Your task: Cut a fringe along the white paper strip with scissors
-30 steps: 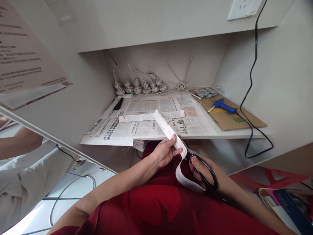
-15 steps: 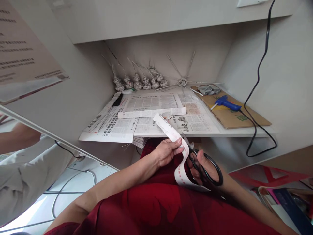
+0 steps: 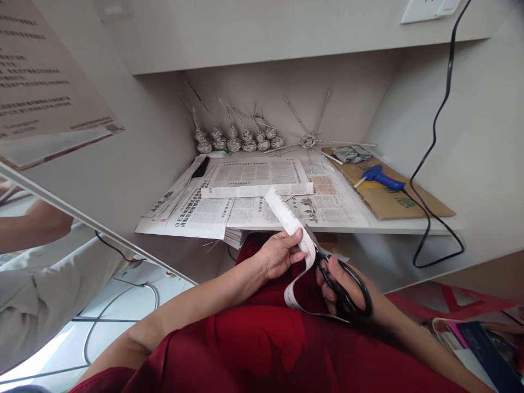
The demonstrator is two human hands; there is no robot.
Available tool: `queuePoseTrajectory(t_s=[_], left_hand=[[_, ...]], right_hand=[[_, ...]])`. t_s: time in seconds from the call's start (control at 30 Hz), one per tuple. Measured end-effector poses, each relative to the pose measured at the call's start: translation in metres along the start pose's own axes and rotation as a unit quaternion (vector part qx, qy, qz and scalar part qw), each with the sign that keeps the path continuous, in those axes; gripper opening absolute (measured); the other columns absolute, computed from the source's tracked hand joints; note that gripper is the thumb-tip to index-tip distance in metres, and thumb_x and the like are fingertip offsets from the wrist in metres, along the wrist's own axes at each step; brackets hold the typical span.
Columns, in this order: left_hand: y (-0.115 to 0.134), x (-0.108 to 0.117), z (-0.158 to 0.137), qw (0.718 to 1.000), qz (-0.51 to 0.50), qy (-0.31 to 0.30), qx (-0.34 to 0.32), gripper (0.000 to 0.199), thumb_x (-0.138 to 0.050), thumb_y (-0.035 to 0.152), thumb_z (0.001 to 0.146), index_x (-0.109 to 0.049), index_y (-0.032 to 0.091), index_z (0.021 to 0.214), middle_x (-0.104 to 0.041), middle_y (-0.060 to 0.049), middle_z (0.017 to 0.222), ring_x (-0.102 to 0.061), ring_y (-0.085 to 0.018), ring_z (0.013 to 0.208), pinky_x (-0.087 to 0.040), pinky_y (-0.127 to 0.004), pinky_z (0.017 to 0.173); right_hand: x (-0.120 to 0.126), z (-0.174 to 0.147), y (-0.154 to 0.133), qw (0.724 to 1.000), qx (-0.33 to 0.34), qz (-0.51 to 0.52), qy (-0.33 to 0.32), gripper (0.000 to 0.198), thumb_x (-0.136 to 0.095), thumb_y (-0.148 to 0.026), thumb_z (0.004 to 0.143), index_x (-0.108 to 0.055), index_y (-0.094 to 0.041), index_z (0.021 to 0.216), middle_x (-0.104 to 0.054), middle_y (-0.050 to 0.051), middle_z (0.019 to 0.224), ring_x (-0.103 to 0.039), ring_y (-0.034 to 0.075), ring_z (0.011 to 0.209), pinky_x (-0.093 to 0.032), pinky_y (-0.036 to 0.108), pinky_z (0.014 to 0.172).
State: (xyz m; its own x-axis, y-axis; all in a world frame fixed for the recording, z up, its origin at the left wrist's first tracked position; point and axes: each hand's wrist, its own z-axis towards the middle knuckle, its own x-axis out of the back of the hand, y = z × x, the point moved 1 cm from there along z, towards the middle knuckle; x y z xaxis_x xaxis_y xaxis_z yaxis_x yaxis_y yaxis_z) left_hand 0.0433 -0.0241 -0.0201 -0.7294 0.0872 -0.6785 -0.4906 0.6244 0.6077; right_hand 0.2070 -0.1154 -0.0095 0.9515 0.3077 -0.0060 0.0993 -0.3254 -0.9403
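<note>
Between its thumb and fingers, my left hand (image 3: 282, 254) pinches a long paper strip (image 3: 282, 210) with printing on it. The strip's far end points up over the shelf edge, and its lower part curls down over my red clothing. My right hand (image 3: 341, 284) is closed around the black handles of a pair of scissors (image 3: 362, 295), thumb through one loop. The scissor blades lie along the strip's right edge, just beside my left fingers; whether they are cutting paper I cannot tell. Another cut newspaper strip (image 3: 257, 190) lies flat on the newspapers (image 3: 262, 170) beyond.
Several woven gourd shapes (image 3: 249, 143) and a spoked woven piece (image 3: 308, 141) stand against the back wall. A blue glue gun (image 3: 382, 179) rests on cardboard (image 3: 393, 204), its black cord (image 3: 434, 120) hanging at right. A phone (image 3: 201, 167) lies at left. Another person's arm (image 3: 36, 225) shows beyond the partition.
The scissors have moved up slightly along the strip and their blades look closer to it. The strip's loose lower curl has swung left. The whole view has shifted a little.
</note>
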Motion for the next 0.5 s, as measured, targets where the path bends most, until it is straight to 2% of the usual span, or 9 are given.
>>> queuePoseTrajectory(t_s=[0.1, 0.2, 0.33, 0.5], left_hand=[[-0.001, -0.004, -0.004, 1.000, 0.004, -0.015, 0.022, 0.010, -0.075, 0.014, 0.085, -0.071, 0.005, 0.082, -0.070, -0.007, 0.069, -0.064, -0.008, 0.048, -0.049, -0.011, 0.041], [0.000, -0.006, -0.006, 1.000, -0.002, -0.011, 0.024, 0.009, -0.070, 0.010, 0.088, -0.071, 0.005, 0.080, -0.069, -0.005, 0.066, -0.063, -0.007, 0.048, -0.049, -0.009, 0.043], [0.001, -0.005, -0.005, 1.000, -0.015, 0.004, 0.012, 0.011, -0.070, 0.004, 0.087, -0.070, 0.005, 0.076, -0.069, -0.004, 0.066, -0.066, -0.007, 0.053, -0.054, -0.011, 0.052], [-0.002, -0.002, -0.004, 1.000, -0.020, 0.010, -0.003, 0.008, -0.077, 0.003, 0.080, -0.070, 0.004, 0.076, -0.071, -0.007, 0.072, -0.069, -0.009, 0.062, -0.058, -0.014, 0.062]], right_hand=[[0.001, 0.005, 0.005, 1.000, 0.013, 0.009, -0.004, 0.070, -0.028, -0.084, 0.090, -0.056, -0.020, 0.089, -0.055, -0.003, 0.063, -0.056, 0.013, 0.052, -0.035, 0.024, 0.047], [0.001, 0.009, 0.006, 1.000, 0.026, 0.003, 0.001, 0.073, -0.027, -0.086, 0.088, -0.057, -0.020, 0.087, -0.056, -0.002, 0.063, -0.052, 0.011, 0.048, -0.032, 0.024, 0.044], [-0.002, 0.007, -0.001, 1.000, 0.022, -0.012, 0.013, 0.068, -0.037, -0.086, 0.086, -0.055, -0.021, 0.082, -0.049, -0.006, 0.057, -0.045, 0.009, 0.042, -0.033, 0.023, 0.042], [-0.005, 0.005, -0.004, 0.999, 0.006, -0.033, 0.028, 0.067, -0.050, -0.089, 0.077, -0.050, -0.022, 0.074, -0.042, -0.009, 0.048, -0.039, 0.008, 0.034, -0.029, 0.023, 0.038]])
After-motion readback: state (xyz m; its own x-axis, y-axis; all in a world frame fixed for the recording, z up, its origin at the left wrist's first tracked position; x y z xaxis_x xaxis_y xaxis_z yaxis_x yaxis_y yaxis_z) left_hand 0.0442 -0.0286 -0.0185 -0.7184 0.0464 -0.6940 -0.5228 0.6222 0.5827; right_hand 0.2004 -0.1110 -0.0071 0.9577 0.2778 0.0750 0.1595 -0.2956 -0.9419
